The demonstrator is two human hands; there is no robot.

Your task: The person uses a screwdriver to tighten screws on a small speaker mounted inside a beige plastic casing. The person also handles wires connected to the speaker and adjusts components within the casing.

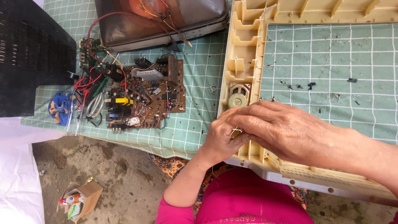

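Both hands meet at the lower left corner of a cream plastic television frame [244,49] that lies face down on the bench [199,120], which is covered with a green checked cloth. The left hand [222,139] comes up from below with its fingers [232,132] curled closed around a thin pale wire [236,131] at the frame's edge, pinching it. The right hand [290,130] reaches in from the right and lies over the left, its fingers [248,118] bent down and drawn together at the same spot; whether they also grip the wire cannot be told, since the hand hides its own fingertips. Just above the fingers, a small round speaker [237,98] sits in a pocket of the frame's left wall. To the left of the fingers, well apart, a brown circuit board [145,97] crowded with parts rests on the cloth, with red, black and green leads [89,87] trailing off its left side. Beyond that, a blue plastic piece [60,108] lies in a clear bag. Above the board, far from the fingers, the grey back of a picture tube [161,20] shows. At the far left stands a black slotted back cover [29,54]. Below and left of the fingers, on the dirt floor, an open cardboard box [81,199] holds small items.
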